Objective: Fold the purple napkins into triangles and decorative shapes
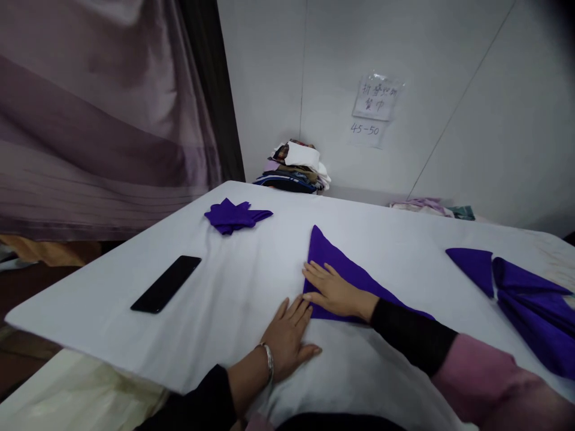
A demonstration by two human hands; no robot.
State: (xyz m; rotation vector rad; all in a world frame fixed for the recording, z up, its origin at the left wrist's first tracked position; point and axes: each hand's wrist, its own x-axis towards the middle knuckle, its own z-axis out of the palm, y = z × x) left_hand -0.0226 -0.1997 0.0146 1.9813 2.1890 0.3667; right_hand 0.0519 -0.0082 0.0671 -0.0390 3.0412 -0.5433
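Observation:
A purple cloth napkin (pixel 345 269) lies folded into a triangle on the white table (pixel 395 239). My right hand (pixel 335 291) rests flat on its left part, fingers stretched out and pressing the fabric. Just in front of it, my left hand (pixel 287 338) lies flat on the table cover with fingers spread, its fingertips at the napkin's near left corner. A silver bracelet (pixel 268 362) circles the left wrist. Neither hand grips anything.
A folded purple napkin (pixel 234 216) sits at the far left of the table and a black phone (pixel 167 284) lies near the left edge. More purple cloths (pixel 530 299) lie at the right. A stack of fabrics (pixel 294 167) stands by the wall; a purple curtain (pixel 99 108) hangs left.

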